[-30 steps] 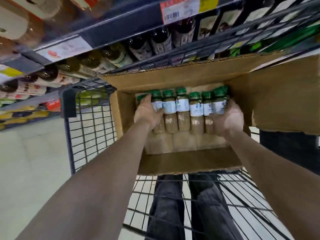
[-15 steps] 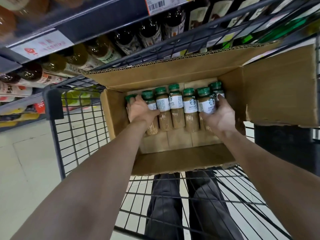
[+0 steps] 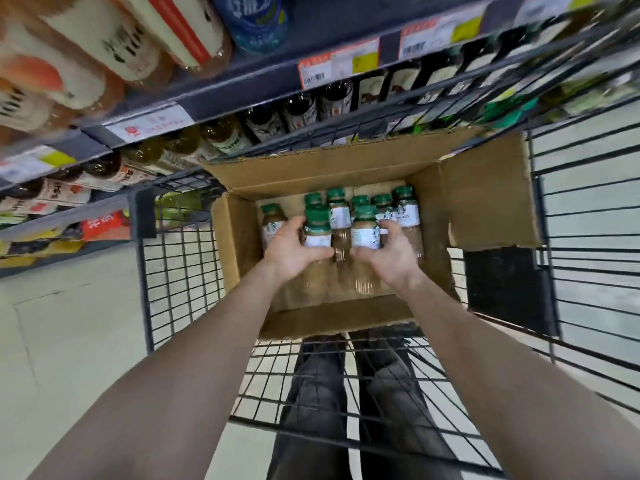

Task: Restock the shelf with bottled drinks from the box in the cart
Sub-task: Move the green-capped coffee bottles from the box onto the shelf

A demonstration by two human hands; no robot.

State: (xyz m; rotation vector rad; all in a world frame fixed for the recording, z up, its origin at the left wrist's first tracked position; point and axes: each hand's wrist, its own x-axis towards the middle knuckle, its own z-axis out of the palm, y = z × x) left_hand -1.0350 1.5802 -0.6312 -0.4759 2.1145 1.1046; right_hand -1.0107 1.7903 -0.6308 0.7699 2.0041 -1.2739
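Observation:
An open cardboard box (image 3: 485, 188) sits in a black wire cart (image 3: 180, 265). Inside stand several coffee bottles with green caps and white labels. My left hand (image 3: 294, 247) grips one bottle (image 3: 318, 226) and my right hand (image 3: 391, 252) grips another bottle (image 3: 365, 226); both bottles stand higher than the rest. Other bottles stay in the box, one at the left (image 3: 272, 221) and a row behind (image 3: 405, 209). The shelf (image 3: 242, 95) with dark and amber drink bottles runs just beyond the cart.
Price tags (image 3: 337, 65) line the shelf edge. Larger bottles (image 3: 86, 53) fill the shelf above at the upper left. The box's right flap (image 3: 491, 199) is folded out. My legs (image 3: 346, 393) show through the cart's wire bottom. Pale floor (image 3: 62, 341) lies to the left.
My hands moved from the two ends of the bottle row toward its middle, and each has taken hold of one bottle and raised it above the others. The view tilted upward toward the shelf.

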